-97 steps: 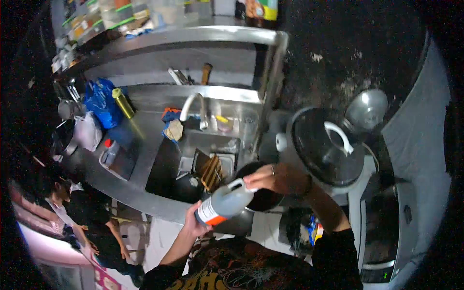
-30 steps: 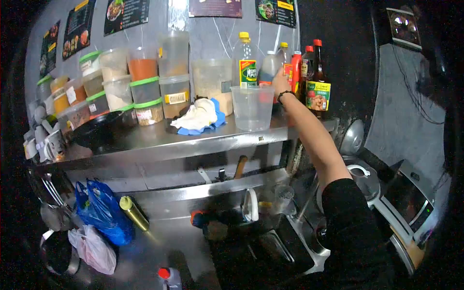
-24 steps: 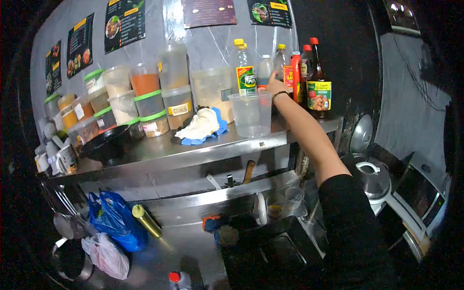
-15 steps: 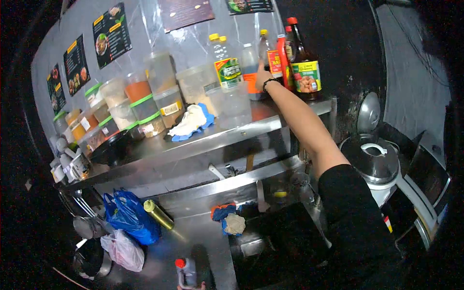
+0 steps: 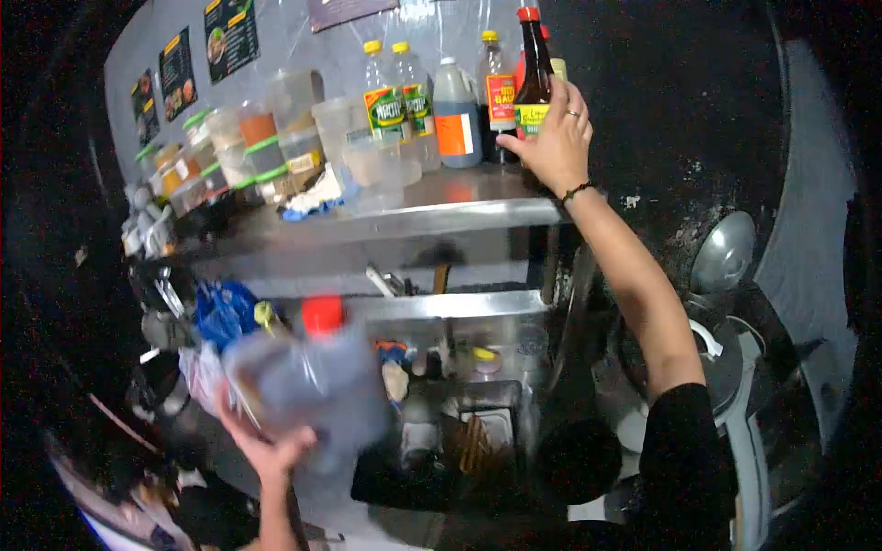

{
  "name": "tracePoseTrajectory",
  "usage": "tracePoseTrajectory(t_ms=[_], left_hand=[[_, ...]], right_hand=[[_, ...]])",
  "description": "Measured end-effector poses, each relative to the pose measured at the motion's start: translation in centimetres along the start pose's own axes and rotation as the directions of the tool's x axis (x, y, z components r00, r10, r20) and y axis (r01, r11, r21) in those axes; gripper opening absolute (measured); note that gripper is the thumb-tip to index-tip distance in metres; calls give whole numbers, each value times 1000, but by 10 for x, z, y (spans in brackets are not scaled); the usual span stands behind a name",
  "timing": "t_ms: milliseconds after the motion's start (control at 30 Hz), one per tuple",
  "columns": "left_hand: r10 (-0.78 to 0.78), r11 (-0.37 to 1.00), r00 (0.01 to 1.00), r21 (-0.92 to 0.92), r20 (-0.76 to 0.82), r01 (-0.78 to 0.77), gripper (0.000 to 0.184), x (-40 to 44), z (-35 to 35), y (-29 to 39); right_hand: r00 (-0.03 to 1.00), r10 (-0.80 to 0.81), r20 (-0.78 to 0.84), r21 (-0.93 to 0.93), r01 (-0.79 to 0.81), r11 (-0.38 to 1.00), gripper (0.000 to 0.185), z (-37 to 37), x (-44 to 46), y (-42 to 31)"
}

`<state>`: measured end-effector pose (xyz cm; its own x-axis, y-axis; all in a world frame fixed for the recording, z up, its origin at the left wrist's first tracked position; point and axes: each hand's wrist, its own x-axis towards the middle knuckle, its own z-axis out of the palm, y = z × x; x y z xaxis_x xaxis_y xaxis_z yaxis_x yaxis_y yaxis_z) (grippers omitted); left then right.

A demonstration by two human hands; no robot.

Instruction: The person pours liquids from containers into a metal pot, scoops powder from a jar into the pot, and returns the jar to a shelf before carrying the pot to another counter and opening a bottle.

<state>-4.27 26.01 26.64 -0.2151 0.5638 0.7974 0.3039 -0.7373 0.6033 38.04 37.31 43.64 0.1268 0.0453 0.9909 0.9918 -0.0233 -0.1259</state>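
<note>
A translucent plastic jug (image 5: 344, 386) with a red cap is held up at the lower left, smeared by motion. My left hand (image 5: 262, 441) is closed on its handle side, with the thumb toward the jug's body. My right hand (image 5: 558, 142) reaches to the right end of the shelf. Its fingers are spread in front of a dark sauce bottle (image 5: 533, 60) with a red cap and a yellow-green label, partly covering it; contact is unclear. To the left of that hand stand a soy sauce bottle (image 5: 499, 92) and a jug with an orange label (image 5: 457, 133).
Clear bottles with yellow caps (image 5: 384, 101) and several food tubs (image 5: 262, 142) line the metal shelf (image 5: 441, 216). Below are a sink (image 5: 514, 395), a blue plastic bag (image 5: 223, 312) and cloths (image 5: 395, 376). A lidded pot (image 5: 726, 367) sits at right.
The red-capped jug has risen from the counter in my left hand, closer to the camera. My right hand has shifted from behind the soy sauce area to in front of the dark bottle.
</note>
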Motion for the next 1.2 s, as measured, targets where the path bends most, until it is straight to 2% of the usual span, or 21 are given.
tracePoseTrajectory(t_ms=[67,100,133,167,200,233,300,367,500,533,633,667,733,767,800,867,900,967,1033,1133,1200], left_hand=[[174,984,982,46,-77,-171,118,34,46,30],[114,964,990,-233,-79,-130,109,46,78,61],[81,945,995,-314,-50,-92,100,54,101,81],[226,891,971,-384,-83,-240,95,70,126,87],[234,942,968,-226,-87,-248,94,79,142,103],[253,920,961,-280,-110,-274,91,88,161,112],[243,836,959,-468,-148,-285,86,109,198,118],[230,810,965,-526,-123,-260,84,128,224,118],[194,873,980,-450,-37,-190,82,159,277,107],[202,869,978,-451,-52,-204,82,166,290,100],[120,819,993,-566,16,-90,76,185,319,81],[90,841,990,-541,112,-15,77,190,326,75],[78,902,965,-431,252,39,78,196,341,61],[188,972,966,-177,176,-156,77,201,351,45],[197,979,959,4,206,-202,75,198,355,44],[168,880,962,406,216,-245,69,190,363,39],[161,880,962,410,220,-241,69,190,366,36],[-67,917,956,395,285,-54,69,190,371,30],[-106,917,947,399,304,-25,69,192,372,28],[-7,970,973,239,231,-50,66,181,363,27],[368,894,927,247,73,-375,59,167,341,35]], right_hand=[[975,158,154,55,-168,984,107,7,-4,20],[947,209,246,82,-235,969,110,3,-4,25],[946,201,255,97,-232,968,110,0,-4,29],[912,256,321,145,-314,938,111,-2,-1,29],[871,302,388,184,-395,900,113,-5,2,29],[832,311,460,223,-447,866,113,-17,8,28],[907,197,373,395,-347,850,112,-18,4,42],[851,192,488,558,-473,682,107,-33,0,49],[860,188,474,512,-442,736,102,-26,-11,62],[910,160,382,536,-359,764,96,-19,-14,62],[881,155,448,587,-420,692,101,-4,-18,66],[931,144,335,554,-318,770,101,6,-22,69],[897,175,405,557,-394,731,101,-5,-17,67],[859,196,474,550,-462,696,101,-9,-16,66],[904,188,385,476,-369,798,99,-7,-16,65],[861,196,469,467,-430,773,99,-10,-17,70],[813,198,548,448,-485,751,99,-14,-16,69],[840,163,517,493,-448,746,97,-10,-21,72],[871,170,460,472,-403,784,95,-10,-21,71],[897,148,418,477,-355,804,93,-3,-25,76],[866,153,477,459,-393,797,93,-8,-23,73]])
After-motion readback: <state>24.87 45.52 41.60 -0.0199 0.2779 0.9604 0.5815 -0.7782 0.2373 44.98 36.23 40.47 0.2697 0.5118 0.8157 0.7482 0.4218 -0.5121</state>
